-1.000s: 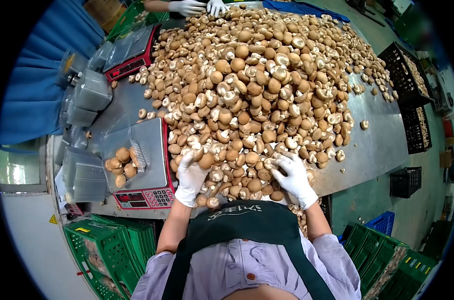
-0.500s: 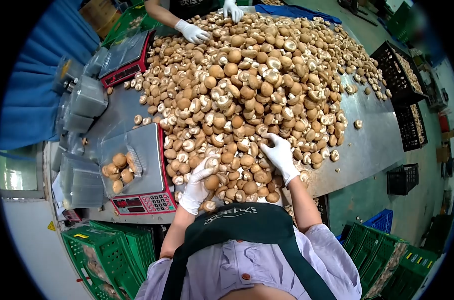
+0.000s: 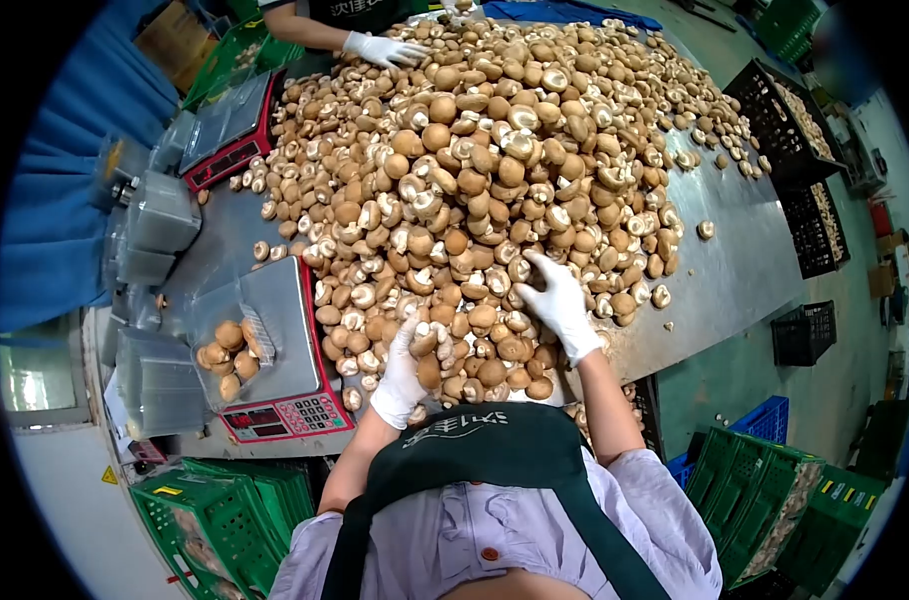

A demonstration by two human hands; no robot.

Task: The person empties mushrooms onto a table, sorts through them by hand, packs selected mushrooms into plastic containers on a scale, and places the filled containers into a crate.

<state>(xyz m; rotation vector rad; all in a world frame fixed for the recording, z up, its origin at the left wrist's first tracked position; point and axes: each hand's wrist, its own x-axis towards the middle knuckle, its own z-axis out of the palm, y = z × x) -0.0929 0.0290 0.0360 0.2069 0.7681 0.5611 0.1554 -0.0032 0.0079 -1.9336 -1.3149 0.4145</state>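
Note:
A large heap of brown-capped mushrooms (image 3: 495,190) covers the metal table in front of me. Near its front edge, my white-gloved left hand (image 3: 399,384) is closed around mushrooms (image 3: 429,373), their caps showing beside the thumb. To the right, my gloved right hand (image 3: 559,310) rests at the slope of the heap with thumb and fingers apart. It is close to several mushrooms and I see none in its grasp. On my left, a clear plastic tray (image 3: 260,335) with several mushrooms lies on a red scale (image 3: 313,330).
Across the table, a co-worker's gloved hand (image 3: 385,49) touches the heap. A second scale (image 3: 230,165) and stacked clear trays (image 3: 160,370) stand left. Black crates (image 3: 790,125) are at the right, green crates (image 3: 220,520) below the table. Loose mushrooms lie on the right tabletop.
My view has shifted slightly. My left hand has turned, its fingers now curled round the mushrooms. My right hand stays nearly in place. One co-worker's hand has moved to the top edge.

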